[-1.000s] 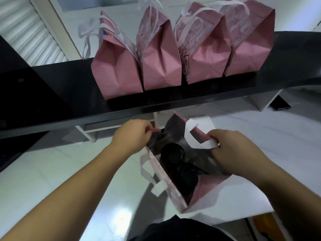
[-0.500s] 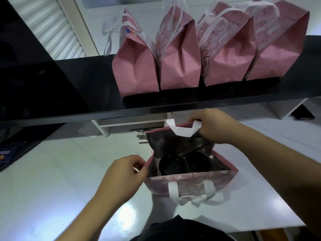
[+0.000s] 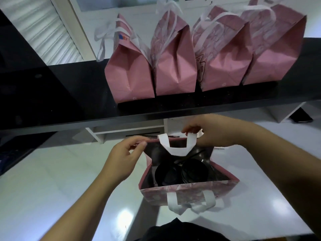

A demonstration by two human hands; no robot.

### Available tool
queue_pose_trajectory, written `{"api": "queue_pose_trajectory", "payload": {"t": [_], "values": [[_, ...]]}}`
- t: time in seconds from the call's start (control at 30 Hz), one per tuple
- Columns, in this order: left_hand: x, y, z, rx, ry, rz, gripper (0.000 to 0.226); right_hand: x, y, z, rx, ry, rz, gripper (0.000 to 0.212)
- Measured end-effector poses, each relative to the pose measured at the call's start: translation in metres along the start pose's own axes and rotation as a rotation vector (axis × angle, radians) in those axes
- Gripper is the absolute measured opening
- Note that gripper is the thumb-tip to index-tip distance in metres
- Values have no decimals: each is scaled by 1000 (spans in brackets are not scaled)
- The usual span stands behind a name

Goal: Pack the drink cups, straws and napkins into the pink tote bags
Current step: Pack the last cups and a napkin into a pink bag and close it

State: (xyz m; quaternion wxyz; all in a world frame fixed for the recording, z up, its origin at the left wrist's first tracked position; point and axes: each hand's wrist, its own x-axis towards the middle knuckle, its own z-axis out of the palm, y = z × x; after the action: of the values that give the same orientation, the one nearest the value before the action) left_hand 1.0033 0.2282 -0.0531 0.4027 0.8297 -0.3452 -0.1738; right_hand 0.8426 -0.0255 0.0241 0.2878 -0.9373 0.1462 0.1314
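An open pink tote bag (image 3: 189, 193) stands on the white counter (image 3: 52, 180) in front of me. Two drink cups with black lids (image 3: 182, 173) sit side by side inside it, against a dark lining. My left hand (image 3: 124, 159) pinches the far rim of the bag at its left corner. My right hand (image 3: 210, 130) grips the far rim beside the white far handle (image 3: 177, 146). The near white handle (image 3: 191, 203) hangs down the front. No straws or napkins can be made out.
Several closed pink tote bags (image 3: 173, 60) stand in a row on a black shelf (image 3: 69, 101) above the counter. A dark flat object (image 3: 301, 116) lies at the far right. White shelf brackets sit under the black shelf.
My left hand moved from the bag's near left corner up to its far rim. The bag now stands square to me, and my right hand stays on the far rim by the handle.
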Motion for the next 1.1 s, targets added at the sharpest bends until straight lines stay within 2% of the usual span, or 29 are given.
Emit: {"api": "queue_pose_trajectory", "payload": {"t": [0.07,0.13,0.2,0.23,0.33,0.47,0.6,0.7,0.8,0.9,1.03,1.1], "values": [[4,-3,3,-41,12,18,23,-3,15,-12,140,-35,30,43],[5,-6,3,-57,13,33,23,-1,41,-18,276,120,98,39],[6,-8,2,-73,4,24,23,10,71,-14,266,335,232,37],[7,-8,2,-78,-5,19,24,16,87,-6,233,377,306,33],[10,-10,3,-95,-22,37,29,37,130,30,156,305,476,24],[13,-12,4,-104,-33,29,27,52,162,76,152,205,585,29],[16,-11,8,-110,-30,-2,19,68,178,102,185,253,564,42],[18,-11,10,-118,-18,-29,20,76,183,109,54,153,532,52],[18,-11,9,-116,-7,-32,20,75,189,108,-150,115,416,39],[20,-12,8,-134,-9,-39,24,72,190,106,-150,144,393,41],[19,-12,10,-131,1,-42,25,69,189,103,-77,228,355,17],[18,-12,11,-124,8,-46,21,70,189,105,-95,216,391,20]]}}
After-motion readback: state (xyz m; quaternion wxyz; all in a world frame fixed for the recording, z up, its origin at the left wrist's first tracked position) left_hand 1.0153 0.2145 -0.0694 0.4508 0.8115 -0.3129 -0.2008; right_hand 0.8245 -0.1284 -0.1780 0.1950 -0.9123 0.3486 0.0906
